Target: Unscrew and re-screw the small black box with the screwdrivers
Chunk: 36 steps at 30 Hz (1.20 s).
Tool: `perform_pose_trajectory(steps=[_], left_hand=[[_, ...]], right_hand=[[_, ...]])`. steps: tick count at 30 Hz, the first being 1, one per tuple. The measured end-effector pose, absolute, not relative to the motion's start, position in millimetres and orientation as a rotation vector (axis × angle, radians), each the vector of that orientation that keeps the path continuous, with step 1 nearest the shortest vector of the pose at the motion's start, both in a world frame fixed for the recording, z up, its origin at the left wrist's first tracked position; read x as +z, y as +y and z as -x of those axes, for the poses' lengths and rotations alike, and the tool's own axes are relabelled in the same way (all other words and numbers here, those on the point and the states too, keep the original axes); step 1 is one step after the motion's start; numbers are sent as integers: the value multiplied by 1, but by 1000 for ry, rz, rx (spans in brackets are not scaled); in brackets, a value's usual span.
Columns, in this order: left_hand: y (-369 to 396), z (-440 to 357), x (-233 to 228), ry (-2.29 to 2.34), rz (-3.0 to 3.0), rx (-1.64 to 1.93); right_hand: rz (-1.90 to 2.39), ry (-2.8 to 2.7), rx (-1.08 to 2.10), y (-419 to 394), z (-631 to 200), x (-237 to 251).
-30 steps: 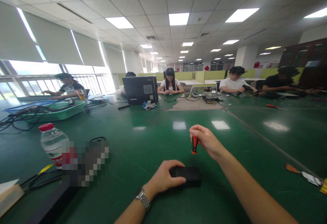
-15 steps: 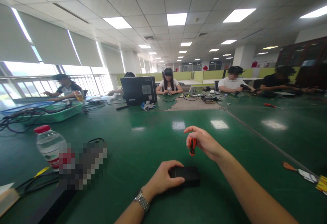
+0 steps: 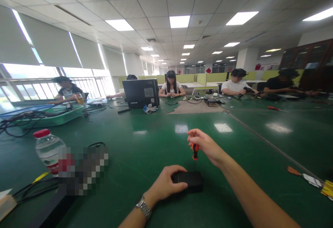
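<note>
A small black box (image 3: pixel 191 182) lies on the green tabletop in front of me. My left hand (image 3: pixel 169 181) grips its left end, thumb along the near side and fingers over the far side. Upright above the box's right end stands a screwdriver (image 3: pixel 195 151) with an orange and black handle. My right hand (image 3: pixel 201 143) holds the top of that handle between closed fingers. The thin shaft runs down to the box's top face; its tip is too small to make out.
To the left are a water bottle (image 3: pixel 49 151), a long black item partly blurred out, and a green basket (image 3: pixel 57 117) of cables. A computer case (image 3: pixel 142 93) and gloves (image 3: pixel 150 108) sit farther back. Another screwdriver (image 3: pixel 275 108) and a brush (image 3: pixel 293 171) lie right. Several people sit around the table.
The fingers of my right hand have curled in at the top of the screwdriver handle. My left hand and the box look unchanged.
</note>
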<state>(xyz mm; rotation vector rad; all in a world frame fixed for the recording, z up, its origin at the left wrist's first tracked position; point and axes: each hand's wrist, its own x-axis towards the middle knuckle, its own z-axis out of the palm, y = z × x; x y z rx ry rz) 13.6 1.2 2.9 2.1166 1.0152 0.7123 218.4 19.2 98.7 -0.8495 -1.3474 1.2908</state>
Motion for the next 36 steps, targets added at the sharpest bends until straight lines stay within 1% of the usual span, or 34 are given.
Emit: perform_pose_trajectory(steps=[5, 9, 13, 18, 22, 26, 30, 31, 34, 36], left_hand=[[1, -14, 4, 1011, -2106, 727], [1, -14, 4, 1009, -2101, 729], [1, -14, 3, 1002, -2089, 729], [2, -14, 3, 994, -2089, 737], [1, -13, 3, 1002, -2092, 733], [1, -13, 2, 1001, -2094, 733], [1, -13, 1, 1005, -2097, 741], [1, -13, 1, 1008, -2096, 743], [1, -13, 2, 1012, -2096, 742], [1, -13, 2, 1005, -2099, 738]], right_hand=[[744, -1385, 1474, 20, -219, 98], [844, -1349, 1313, 22, -220, 98], [772, -1402, 1450, 21, -221, 98], [820, -1397, 1328, 18, -220, 101], [783, -1407, 1443, 17, -218, 102], [867, -1358, 1272, 18, -218, 102], [803, -1393, 1449, 18, -218, 101], [805, -1400, 1437, 18, -218, 101], [883, -1374, 1261, 19, -217, 101], [880, -1382, 1306, 19, -217, 100]])
